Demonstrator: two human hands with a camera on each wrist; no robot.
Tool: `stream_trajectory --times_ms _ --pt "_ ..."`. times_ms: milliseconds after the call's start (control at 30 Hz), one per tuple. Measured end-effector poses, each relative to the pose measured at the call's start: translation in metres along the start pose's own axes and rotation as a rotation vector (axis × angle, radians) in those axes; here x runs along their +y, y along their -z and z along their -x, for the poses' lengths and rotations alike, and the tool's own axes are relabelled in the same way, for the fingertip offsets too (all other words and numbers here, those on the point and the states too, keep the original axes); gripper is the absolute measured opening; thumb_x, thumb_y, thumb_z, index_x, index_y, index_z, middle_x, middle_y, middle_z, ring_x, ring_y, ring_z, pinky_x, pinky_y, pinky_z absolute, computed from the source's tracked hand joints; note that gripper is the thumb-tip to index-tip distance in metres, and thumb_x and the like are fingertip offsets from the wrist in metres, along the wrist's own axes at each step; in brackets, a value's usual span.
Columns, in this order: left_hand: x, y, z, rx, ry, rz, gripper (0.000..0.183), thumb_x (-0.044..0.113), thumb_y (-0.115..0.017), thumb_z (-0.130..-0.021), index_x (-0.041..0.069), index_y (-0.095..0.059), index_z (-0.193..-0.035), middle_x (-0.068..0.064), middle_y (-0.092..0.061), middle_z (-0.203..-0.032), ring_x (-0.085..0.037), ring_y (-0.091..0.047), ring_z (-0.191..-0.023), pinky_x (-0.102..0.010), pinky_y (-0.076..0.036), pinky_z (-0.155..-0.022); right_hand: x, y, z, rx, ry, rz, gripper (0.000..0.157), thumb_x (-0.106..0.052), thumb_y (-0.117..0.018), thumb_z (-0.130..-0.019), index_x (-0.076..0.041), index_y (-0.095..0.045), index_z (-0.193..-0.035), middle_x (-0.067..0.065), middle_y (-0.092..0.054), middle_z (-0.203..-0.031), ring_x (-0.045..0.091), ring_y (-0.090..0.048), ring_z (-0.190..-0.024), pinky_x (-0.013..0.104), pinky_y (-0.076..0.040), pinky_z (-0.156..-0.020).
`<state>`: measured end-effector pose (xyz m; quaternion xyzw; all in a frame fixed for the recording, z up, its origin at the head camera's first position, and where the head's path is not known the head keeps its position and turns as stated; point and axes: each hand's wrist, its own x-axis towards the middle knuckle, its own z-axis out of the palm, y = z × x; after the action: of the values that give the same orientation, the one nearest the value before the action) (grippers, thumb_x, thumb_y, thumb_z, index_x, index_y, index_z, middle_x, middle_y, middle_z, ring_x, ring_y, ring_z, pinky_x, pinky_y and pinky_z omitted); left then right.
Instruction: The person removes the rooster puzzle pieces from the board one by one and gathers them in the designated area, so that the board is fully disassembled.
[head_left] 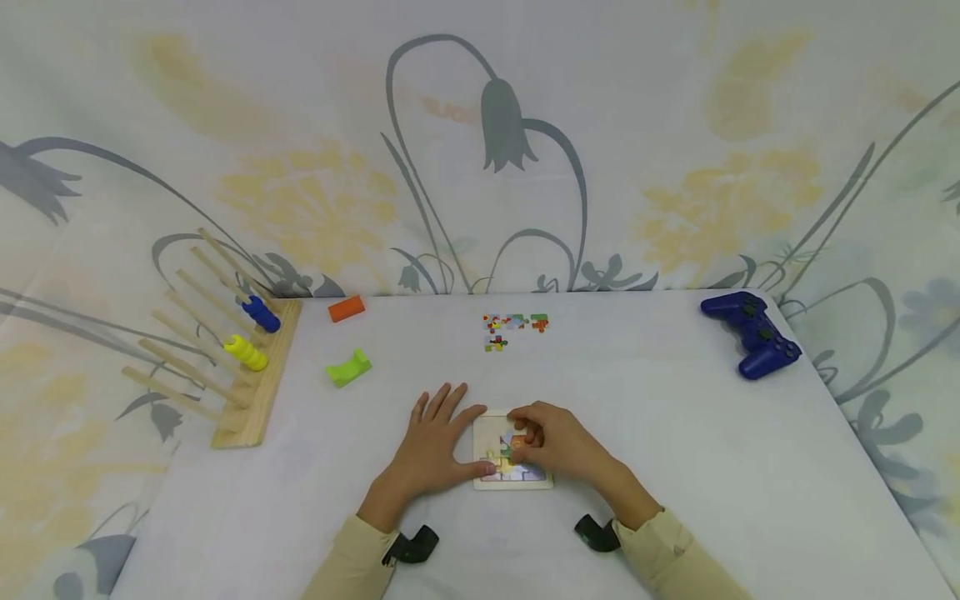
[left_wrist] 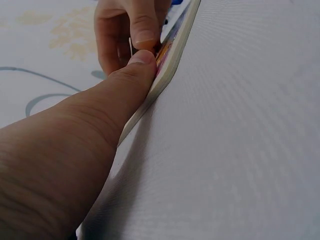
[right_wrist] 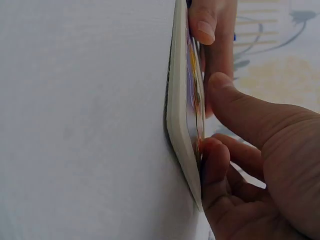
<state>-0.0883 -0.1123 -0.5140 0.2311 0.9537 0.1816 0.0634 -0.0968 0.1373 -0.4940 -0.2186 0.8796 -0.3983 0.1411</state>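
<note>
A small jigsaw puzzle board point(head_left: 483, 429) with a pale wooden frame lies on the white table, its lower part filled with coloured pieces. My left hand point(head_left: 433, 446) is spread beside it, thumb resting on the lower left of the puzzle and index fingertip at the top left corner. Over the board's right side, my right hand point(head_left: 562, 442) has curled fingers and thumb around an orange-and-green puzzle piece point(head_left: 517, 442), largely covered by them. In the right wrist view, its fingertips point(right_wrist: 215, 150) are right at the puzzle surface.
Several loose puzzle pieces point(head_left: 514, 322) lie beyond the board. To the left stand a wooden peg rack point(head_left: 258, 404) with blue and yellow beads, an orange block point(head_left: 347, 309) and a green curved block point(head_left: 348, 368). A blue game controller point(head_left: 752, 333) sits at the back right.
</note>
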Motion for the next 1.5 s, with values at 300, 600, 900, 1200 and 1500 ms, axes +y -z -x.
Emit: stream_trajectory --times_ms 300,600,900,1200,1500 --pt "0.0012 0.0001 0.0005 0.021 -0.009 0.007 0.086 0.071 -0.072 -0.080 0.026 -0.049 -0.150 -0.010 -0.028 -0.168 -0.036 -0.019 -0.158 -0.062 -0.015 -0.125 -0.0100 -0.0052 0.0007 -0.004 -0.040 0.121 0.045 -0.020 -0.089 -0.079 -0.004 -0.071 -0.118 -0.006 -0.062 -0.092 0.006 -0.052 -0.080 0.020 -0.048 -0.070" --pt "0.0011 0.0002 0.0018 0.019 -0.003 0.005 0.086 0.071 -0.071 -0.080 0.027 -0.049 -0.150 -0.009 -0.029 -0.168 -0.035 -0.020 -0.158 -0.062 -0.015 -0.126 -0.0111 -0.0070 0.0011 0.013 -0.036 0.149 0.038 -0.020 -0.089 -0.078 -0.011 -0.071 -0.110 -0.007 -0.063 -0.098 0.006 -0.053 -0.084 0.023 -0.050 -0.076" --pt "0.0013 -0.0006 0.0009 0.017 -0.007 -0.003 0.088 0.072 -0.071 -0.079 0.028 -0.048 -0.151 -0.008 -0.027 -0.169 -0.035 -0.019 -0.158 -0.061 -0.015 -0.126 -0.0078 -0.0056 0.0035 -0.037 -0.040 0.114 0.039 -0.015 -0.085 -0.083 -0.010 -0.067 -0.118 -0.006 -0.061 -0.100 0.007 -0.052 -0.086 0.021 -0.049 -0.075" --pt "0.0004 -0.0008 0.0015 0.024 -0.013 -0.004 0.087 0.071 -0.073 -0.079 0.027 -0.049 -0.150 -0.009 -0.029 -0.168 -0.036 -0.020 -0.157 -0.062 -0.016 -0.125 -0.0078 -0.0004 0.0071 -0.068 0.023 0.150 0.037 -0.011 -0.078 -0.090 -0.006 -0.067 -0.125 -0.003 -0.063 -0.105 0.005 -0.054 -0.088 0.023 -0.051 -0.078" --pt "0.0001 -0.0008 0.0003 0.011 -0.008 -0.006 0.087 0.073 -0.071 -0.080 0.028 -0.048 -0.151 -0.009 -0.028 -0.169 -0.035 -0.018 -0.158 -0.061 -0.014 -0.126 -0.0043 0.0019 0.0083 -0.065 0.052 0.099 0.038 -0.013 -0.076 -0.092 -0.004 -0.066 -0.127 -0.003 -0.063 -0.103 0.003 -0.055 -0.087 0.022 -0.052 -0.077"
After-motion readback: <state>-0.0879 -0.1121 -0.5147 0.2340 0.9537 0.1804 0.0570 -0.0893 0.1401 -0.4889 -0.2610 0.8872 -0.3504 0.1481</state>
